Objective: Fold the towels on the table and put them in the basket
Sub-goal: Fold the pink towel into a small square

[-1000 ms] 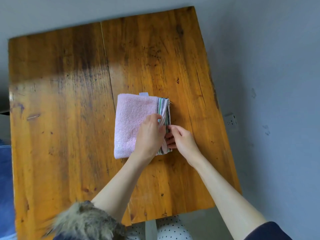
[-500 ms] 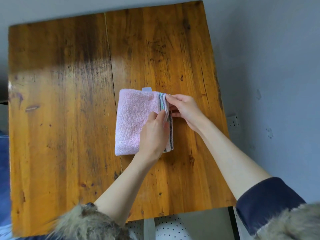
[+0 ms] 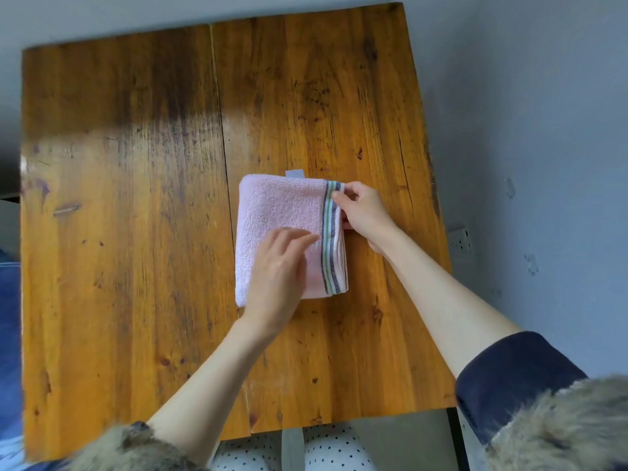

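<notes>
We see the pink towel [image 3: 278,212] lying folded into a thick rectangle on the wooden table [image 3: 136,232], its striped edge [image 3: 330,239], banded in green, dark blue and white, running down the side that faces our right hand [image 3: 365,212]. A small grey tag [image 3: 295,173] sticks out from the towel's far edge, beyond both hands.

Our left hand [image 3: 278,273] lies flat on the towel's near half with its fingers straight and spread a little, the fingertips reaching toward the stripes; it presses on the cloth and grips nothing. Our right hand sits at the far end of the striped edge, thumb on top of the stripes and fingers curled against the towel's side, pinching the layers there.

Both forearms are bare. Behind the right wrist we see a dark blue sleeve [image 3: 509,375] with a fur cuff [image 3: 560,426]. Past the right hand, off the table, a wall socket [image 3: 460,240] sits in the grey wall [image 3: 543,130].
</notes>
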`<state>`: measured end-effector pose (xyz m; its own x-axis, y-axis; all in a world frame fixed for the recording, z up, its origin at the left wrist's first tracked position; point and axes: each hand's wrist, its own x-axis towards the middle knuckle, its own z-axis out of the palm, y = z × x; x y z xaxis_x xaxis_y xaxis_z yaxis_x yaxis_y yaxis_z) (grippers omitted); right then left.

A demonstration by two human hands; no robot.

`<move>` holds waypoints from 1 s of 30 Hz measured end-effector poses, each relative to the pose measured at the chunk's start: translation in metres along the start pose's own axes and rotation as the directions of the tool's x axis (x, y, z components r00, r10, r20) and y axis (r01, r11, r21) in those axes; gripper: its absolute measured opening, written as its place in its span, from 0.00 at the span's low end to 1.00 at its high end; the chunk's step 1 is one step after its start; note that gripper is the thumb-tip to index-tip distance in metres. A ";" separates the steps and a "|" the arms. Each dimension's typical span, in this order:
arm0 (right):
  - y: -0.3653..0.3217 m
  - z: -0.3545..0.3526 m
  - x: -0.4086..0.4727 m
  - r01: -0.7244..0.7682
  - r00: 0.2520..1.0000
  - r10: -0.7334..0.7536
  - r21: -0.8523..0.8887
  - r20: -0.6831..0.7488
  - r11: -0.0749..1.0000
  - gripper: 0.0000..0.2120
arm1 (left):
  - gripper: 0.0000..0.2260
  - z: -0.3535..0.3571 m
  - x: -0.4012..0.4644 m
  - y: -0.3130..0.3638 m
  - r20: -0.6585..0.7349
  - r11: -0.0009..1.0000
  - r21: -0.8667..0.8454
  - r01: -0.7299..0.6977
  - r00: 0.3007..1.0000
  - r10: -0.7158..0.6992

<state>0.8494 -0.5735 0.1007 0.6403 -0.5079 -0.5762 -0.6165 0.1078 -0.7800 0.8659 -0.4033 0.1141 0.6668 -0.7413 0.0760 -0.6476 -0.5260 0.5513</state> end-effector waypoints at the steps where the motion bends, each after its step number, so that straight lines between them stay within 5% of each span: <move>1: 0.001 0.001 0.000 0.005 1.000 -0.005 -0.019 -0.003 1.000 0.08 | 0.15 -0.003 -0.002 -0.012 -0.056 0.996 0.087 -0.009 0.998 0.014; 8: 0.005 0.006 -0.002 0.029 0.999 -0.031 -0.050 -0.038 0.998 0.12 | 0.27 0.013 -0.006 -0.042 0.227 0.900 0.436 -0.025 0.970 -0.082; 11: 0.008 0.013 -0.010 0.115 0.954 -0.169 -0.221 -0.247 0.969 0.10 | 0.27 0.019 -0.003 -0.040 0.201 0.887 0.462 0.003 0.974 -0.108; 13: 0.014 0.022 -0.023 0.256 0.839 -0.440 -0.481 -0.320 0.838 0.13 | 0.25 0.016 -0.002 -0.037 0.185 0.911 0.411 0.038 0.975 -0.124; 16: 0.035 0.041 -0.035 0.382 0.706 -0.696 -0.755 -0.134 0.533 0.20 | 0.23 0.009 0.002 -0.039 0.122 0.951 0.301 0.078 0.985 -0.119; 19: 0.048 0.055 -0.037 0.354 0.758 -0.652 -0.830 -0.016 0.431 0.24 | 0.23 0.004 0.015 -0.051 0.089 0.955 0.283 0.082 0.990 -0.112; 30: 0.069 0.052 -0.021 0.339 0.840 -0.539 -0.832 0.058 0.439 0.26 | 0.24 0.016 0.025 -0.068 0.129 0.940 0.334 0.063 0.985 -0.112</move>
<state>0.8176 -0.5111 0.0463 0.8970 -0.4351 -0.0779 -0.4346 -0.8359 -0.3353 0.9208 -0.3925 0.0650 0.6818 -0.7254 -0.0944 -0.6901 -0.6807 0.2459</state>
